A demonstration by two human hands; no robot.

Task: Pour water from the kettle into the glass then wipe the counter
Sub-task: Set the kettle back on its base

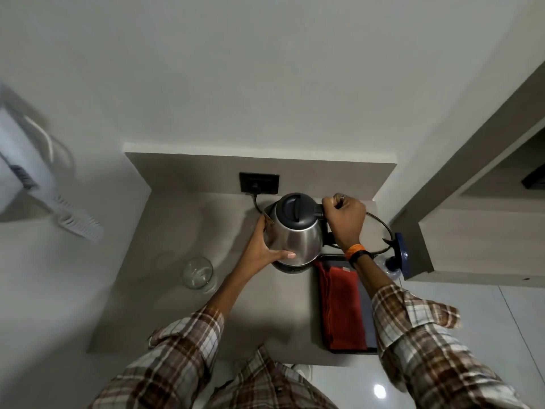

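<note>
1. Gripping the kettle [296,231] with both hands, the person has it near the back edge of the counter [165,261], just in front of the wall socket [259,183]; I cannot tell whether it is seated on its dark base [290,268] or just lifted off.
2. Right hand [345,218] is closed in a fist around the black handle; left hand [265,246] is spread flat against the steel body, thumb along the lower front.
3. Handling, as I judge it: rigid steel shell, smooth and likely slippery, heavy if filled, perhaps hot. The handle is the proper hold; the bare palm on the wall is only a steadying touch.
4. Orientation: kettle stands about upright, long axis vertical, lid [296,208] shut on top. Handle points toward the right edge, spout toward the left, roughly on the glass's side.
5. Glass [198,273] stands upright and looks empty, nearer the left edge and the front, apart from the kettle.
6. Red cloth [342,308] lies folded on a dark tray [370,314] by the right edge, untouched; pouring appears not yet begun.
</note>
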